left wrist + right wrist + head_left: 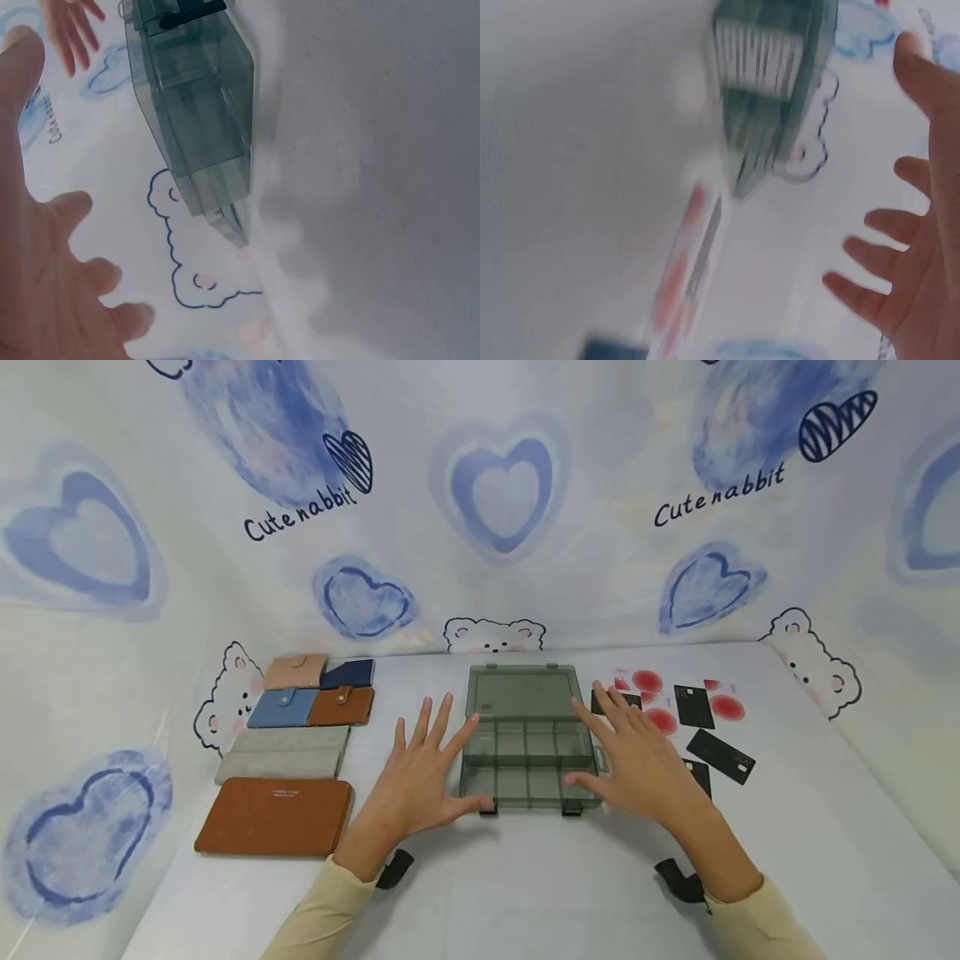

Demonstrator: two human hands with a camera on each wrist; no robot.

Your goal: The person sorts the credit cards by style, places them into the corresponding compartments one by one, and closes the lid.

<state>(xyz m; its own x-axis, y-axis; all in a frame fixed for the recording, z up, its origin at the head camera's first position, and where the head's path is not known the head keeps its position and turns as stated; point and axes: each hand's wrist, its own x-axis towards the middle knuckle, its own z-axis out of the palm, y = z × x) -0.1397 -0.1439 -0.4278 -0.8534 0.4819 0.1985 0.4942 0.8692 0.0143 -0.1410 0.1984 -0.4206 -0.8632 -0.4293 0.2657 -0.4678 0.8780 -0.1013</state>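
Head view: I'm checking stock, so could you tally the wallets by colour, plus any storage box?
Brown wallets: 2
Light blue wallet: 1
Dark blue wallet: 1
Grey wallet: 1
Pinkish-beige wallet: 1
Green see-through storage box: 1
Total: 7 (6 wallets and 1 box)

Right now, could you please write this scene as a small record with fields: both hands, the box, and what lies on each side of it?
left hand: fingers spread at the box's left edge, holding nothing
right hand: fingers spread at its right edge, holding nothing
box: transparent grey-green, with compartments, on the white table
left of box: large brown wallet, grey wallet, tan wallet, navy wallet, light-blue wallet, small brown wallet
right of box: black cards, red-and-white cards; some partly hidden
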